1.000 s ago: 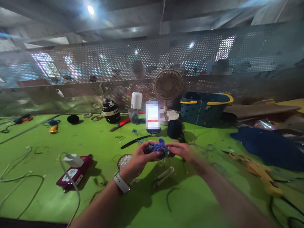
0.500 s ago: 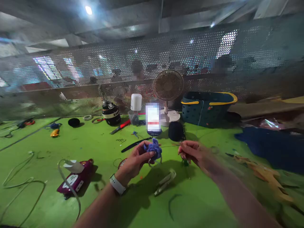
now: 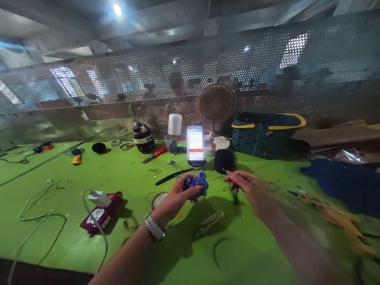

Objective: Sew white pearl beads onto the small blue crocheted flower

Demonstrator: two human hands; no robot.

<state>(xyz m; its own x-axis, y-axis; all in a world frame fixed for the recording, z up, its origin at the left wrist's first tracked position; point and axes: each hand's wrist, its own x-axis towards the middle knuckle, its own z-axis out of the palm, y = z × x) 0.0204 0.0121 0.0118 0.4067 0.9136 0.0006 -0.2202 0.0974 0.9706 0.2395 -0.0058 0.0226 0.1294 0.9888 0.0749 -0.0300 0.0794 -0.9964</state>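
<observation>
My left hand (image 3: 181, 192), with a white watch strap at the wrist, pinches a small blue-purple crocheted piece (image 3: 198, 184) between thumb and fingers. Pale strands hang from the piece's lower edge. Right of it, my right hand (image 3: 241, 181) is closed around a thin metal needle (image 3: 225, 171) whose tip points left; whether it has a hook is too small to tell. A thin dark thread runs between the two hands. Just behind my right hand sits a dark yarn ball (image 3: 224, 161). Below that hand is a green-handled tool (image 3: 235, 198) with a thin metal shaft.
Thread snips (image 3: 210, 223) and a round dish of beads (image 3: 159, 200) lie near my hands. A phone (image 3: 196, 144) stands ahead, before a fan (image 3: 216, 105). A basket (image 3: 267, 136) is at right, a purple power strip (image 3: 101, 213) with cable at left.
My right hand has turned, and the metal tip now shows above its fingers. The crocheted piece is tilted differently in my left hand. The whole view has shifted slightly.
</observation>
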